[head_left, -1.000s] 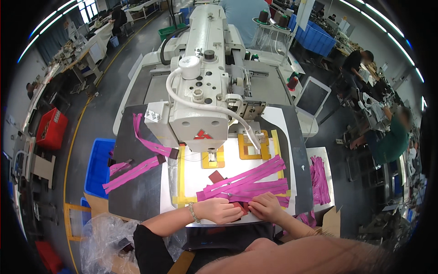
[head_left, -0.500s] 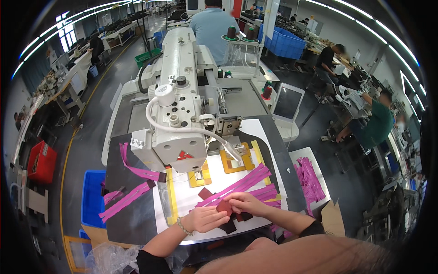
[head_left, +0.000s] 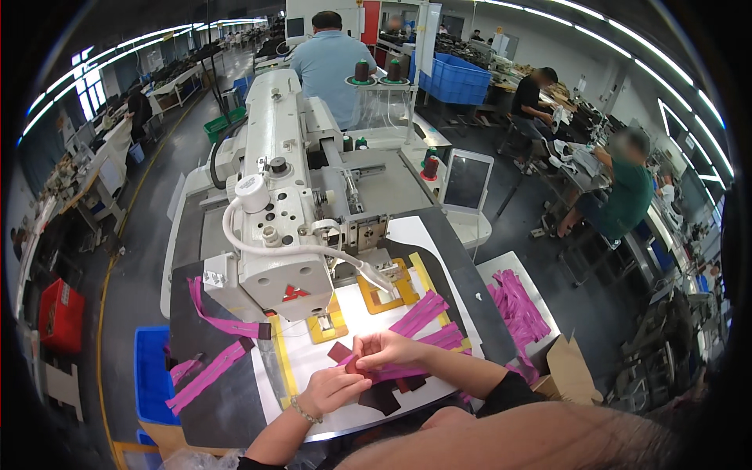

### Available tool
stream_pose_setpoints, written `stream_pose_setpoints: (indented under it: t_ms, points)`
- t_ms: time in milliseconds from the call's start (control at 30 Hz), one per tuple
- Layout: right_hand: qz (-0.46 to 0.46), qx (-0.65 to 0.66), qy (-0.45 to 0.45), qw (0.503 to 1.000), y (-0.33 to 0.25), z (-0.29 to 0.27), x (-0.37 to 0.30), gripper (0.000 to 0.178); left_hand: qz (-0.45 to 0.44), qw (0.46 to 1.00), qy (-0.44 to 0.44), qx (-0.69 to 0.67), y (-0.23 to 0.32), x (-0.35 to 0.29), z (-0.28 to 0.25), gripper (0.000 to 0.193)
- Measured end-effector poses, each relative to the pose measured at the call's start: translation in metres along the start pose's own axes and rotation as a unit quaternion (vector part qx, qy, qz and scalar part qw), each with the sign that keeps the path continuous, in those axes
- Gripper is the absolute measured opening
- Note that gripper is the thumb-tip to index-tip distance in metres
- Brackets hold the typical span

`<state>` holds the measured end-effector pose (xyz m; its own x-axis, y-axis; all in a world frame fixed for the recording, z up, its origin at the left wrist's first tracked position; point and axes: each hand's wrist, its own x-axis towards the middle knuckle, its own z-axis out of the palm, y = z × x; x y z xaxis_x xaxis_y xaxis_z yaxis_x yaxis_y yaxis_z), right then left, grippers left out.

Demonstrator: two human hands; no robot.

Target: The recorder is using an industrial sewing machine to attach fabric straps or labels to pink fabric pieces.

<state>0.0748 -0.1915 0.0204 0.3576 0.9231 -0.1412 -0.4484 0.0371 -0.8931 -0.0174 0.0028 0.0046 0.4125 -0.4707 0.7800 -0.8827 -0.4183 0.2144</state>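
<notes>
Both hands meet over the front of a white work sheet under a large sewing machine. My right hand pinches a small reddish-brown fabric patch. The fingers of my left hand are together, closed on the patch's lower edge; the thumb is hidden. Another reddish patch lies just beyond, and dark brown patches lie below my hands. Magenta zipper strips run out from under my right hand and forearm. Two yellow frames, one near and one farther right, lie by the needle area.
More magenta zippers with dark ends lie on the dark tabletop at left, above a blue bin. A zipper pile lies on a white surface at right, near an open cardboard box. Co-workers sit ahead and at right.
The whole view has shifted, so the scene sits lower and further left. My right hand has moved slightly forward and closer to my left; the patch shows less of its face.
</notes>
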Motion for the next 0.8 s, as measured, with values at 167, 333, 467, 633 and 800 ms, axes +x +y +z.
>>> stream_pose_setpoints:
  t_ms: [167,333,467,633,800]
  points:
    - [-0.018,-0.06,0.016,0.998,0.007,-0.012,-0.004,0.009,-0.034,0.998,0.041,-0.021,-0.005,0.004,0.01,0.029]
    - [-0.074,-0.187,0.057,0.978,0.004,-0.009,-0.002,0.007,-0.196,0.975,0.094,0.049,0.004,0.021,0.006,0.022]
    - [-0.141,-0.201,0.124,0.961,0.008,-0.012,-0.002,0.007,-0.405,0.9,0.107,-0.123,0.002,0.026,0.008,0.018]
    - [-0.114,-0.146,0.159,0.97,0.024,-0.01,0.002,0.006,-0.448,0.874,0.085,-0.168,-0.002,0.015,0.011,0.012]
    - [-0.099,-0.065,0.163,0.98,0.032,-0.012,0.005,0.006,-0.475,0.854,0.082,-0.194,-0.006,0.013,0.009,0.013]
